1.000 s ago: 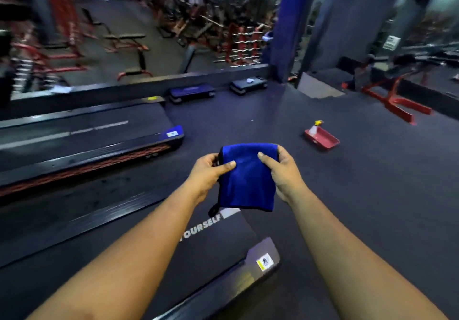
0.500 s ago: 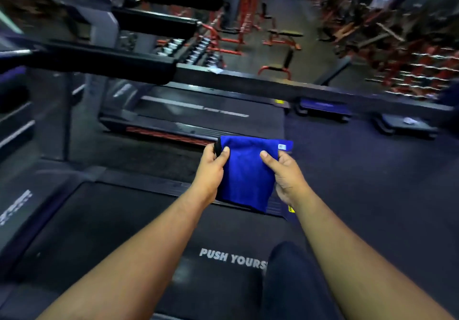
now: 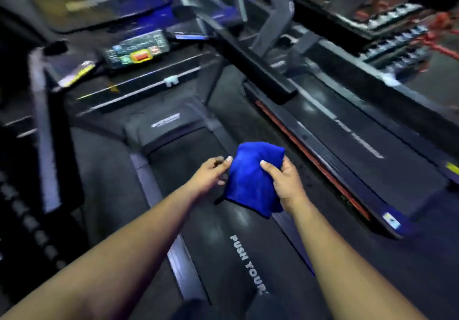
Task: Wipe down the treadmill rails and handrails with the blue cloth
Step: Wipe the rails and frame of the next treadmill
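I'm in a gym, standing on a treadmill belt [image 3: 223, 257] printed with "PUSH YOUR", its console [image 3: 136, 50] of coloured buttons ahead of me and a padded handrail [image 3: 250, 64] running along my right. A second treadmill [image 3: 347, 150] sits just beside mine. Beyond it a rack of dumbbells [image 3: 397, 46] and red-framed equipment [image 3: 444, 34] show blurred at the far right.

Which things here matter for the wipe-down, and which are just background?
For the job:
- blue cloth, gripped by right hand
- left hand, at the cloth's edge
- right handrail
- left side rail

Just about:
- console
- neighbouring treadmill
- dumbbell rack
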### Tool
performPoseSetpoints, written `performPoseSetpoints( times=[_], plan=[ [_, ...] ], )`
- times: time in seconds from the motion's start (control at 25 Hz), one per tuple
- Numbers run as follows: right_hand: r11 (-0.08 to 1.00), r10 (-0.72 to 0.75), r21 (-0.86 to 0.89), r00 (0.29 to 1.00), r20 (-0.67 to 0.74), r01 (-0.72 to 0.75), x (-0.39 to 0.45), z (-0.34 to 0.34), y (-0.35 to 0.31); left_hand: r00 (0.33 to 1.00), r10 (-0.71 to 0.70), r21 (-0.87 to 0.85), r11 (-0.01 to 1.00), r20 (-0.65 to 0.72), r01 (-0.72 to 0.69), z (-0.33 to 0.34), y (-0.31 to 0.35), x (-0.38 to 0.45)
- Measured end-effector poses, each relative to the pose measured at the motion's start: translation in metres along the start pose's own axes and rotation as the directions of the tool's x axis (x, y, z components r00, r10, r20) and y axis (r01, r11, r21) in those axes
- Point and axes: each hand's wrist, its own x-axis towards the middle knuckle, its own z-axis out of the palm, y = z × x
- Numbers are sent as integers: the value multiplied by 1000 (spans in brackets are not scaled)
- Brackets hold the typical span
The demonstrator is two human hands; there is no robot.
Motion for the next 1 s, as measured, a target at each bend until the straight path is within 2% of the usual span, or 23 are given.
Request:
performPoseSetpoints(
  times=[0.04,0.12,0.28,0.32,0.4,0.44,0.52,0.6,0.64,0.72,0.8,0.88,0.92,0.96,1.0],
  plan=[
    [1000,10,-5,999,33,-9,0,15,-10,998,-60,14,998,27,60,-9,7,-15],
    [998,66,-20,984,166,-63,-5,51,-22,992,-126,-2,992,-26,126,-28,16,-46],
    [971,200,-215,859,471,-108,-22,126,-3,949,-143,-33,990,-281,139,-74,8,-94],
    [959,232,-258,839,491,-115,-25,142,7,938,-134,-21,991,-321,134,-84,2,-103],
    [942,280,-306,826,490,-138,-30,180,29,889,-61,147,979,-454,142,-114,-9,-124],
    [936,287,-324,833,472,-138,-31,199,36,844,-13,224,962,-536,157,-133,-12,-132],
    [936,286,-322,841,460,-142,-32,239,44,698,80,295,936,-712,194,-183,-17,-146],
    [947,276,-289,818,504,-142,-31,280,48,554,169,326,925,-815,197,-236,-19,-153],
    [951,260,-288,806,533,-116,-31,299,50,502,208,345,918,-839,196,-257,-21,-153],
    [952,205,-305,792,575,-26,-28,347,64,449,229,340,922,-864,184,-295,-19,-143],
    [929,159,-355,751,641,105,-24,396,88,446,176,258,957,-878,130,-330,-15,-125],
    [897,243,-413,607,757,156,-25,429,118,476,61,82,996,-877,22,-359,-23,-105],
    [900,283,-416,558,780,125,-24,437,131,492,1,-26,998,-871,-49,-367,-26,-98],
    [926,264,-371,584,768,69,-23,441,141,509,-52,-127,985,-859,-114,-375,-33,-93],
    [952,226,-306,656,720,8,-21,442,153,521,-74,-185,969,-850,-165,-377,-37,-90]
  ],
)
